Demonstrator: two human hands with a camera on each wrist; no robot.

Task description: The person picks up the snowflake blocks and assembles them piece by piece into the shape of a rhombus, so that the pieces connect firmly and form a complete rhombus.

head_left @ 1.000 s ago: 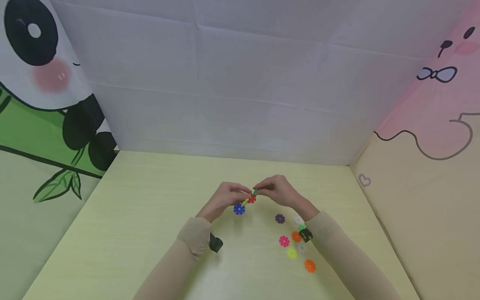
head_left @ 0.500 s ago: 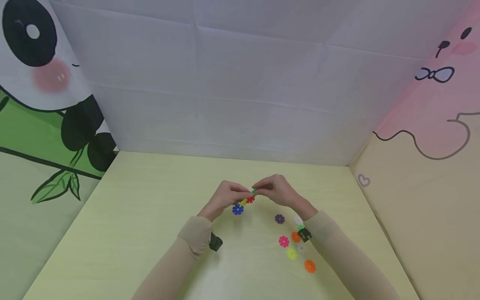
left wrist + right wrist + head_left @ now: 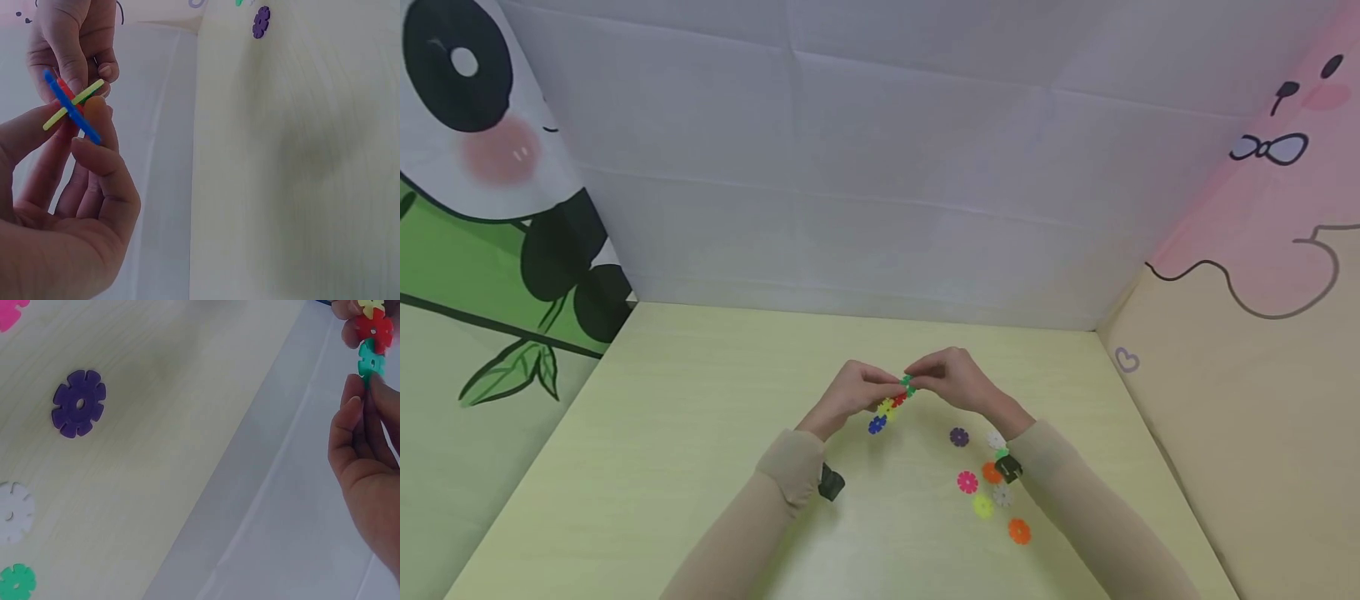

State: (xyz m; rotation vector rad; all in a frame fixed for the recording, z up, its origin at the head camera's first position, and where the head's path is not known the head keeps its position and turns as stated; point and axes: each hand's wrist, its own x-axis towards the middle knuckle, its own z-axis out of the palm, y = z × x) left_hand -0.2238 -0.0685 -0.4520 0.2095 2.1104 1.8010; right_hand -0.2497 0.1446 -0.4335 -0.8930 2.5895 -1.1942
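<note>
Over the table, both hands hold a short chain of slotted plastic snowflake discs. Its order is a blue disc (image 3: 877,425), a yellow disc (image 3: 887,407), a red disc (image 3: 375,329) and a green disc (image 3: 371,359). My left hand (image 3: 850,395) pinches the chain around the red disc, thumb and fingers on either side; fingers partly cover it. My right hand (image 3: 958,383) pinches the outer edge of the green disc between thumb and fingertips. Green and red meet edge to edge at their slots. In the left wrist view, blue and yellow cross each other nearly edge-on.
Loose discs lie on the table (image 3: 737,375) toward my right forearm: purple (image 3: 959,437), pink (image 3: 967,482), yellow-green (image 3: 982,506), orange (image 3: 1019,532), plus several white, orange and green ones. A grey-white backdrop (image 3: 850,208) rises behind, with printed side panels left and right.
The chain has turned between the fingers, so more of the yellow and green discs shows and the blue disc sits slightly lower. Both hands stay almost in place; the loose discs have not moved.
</note>
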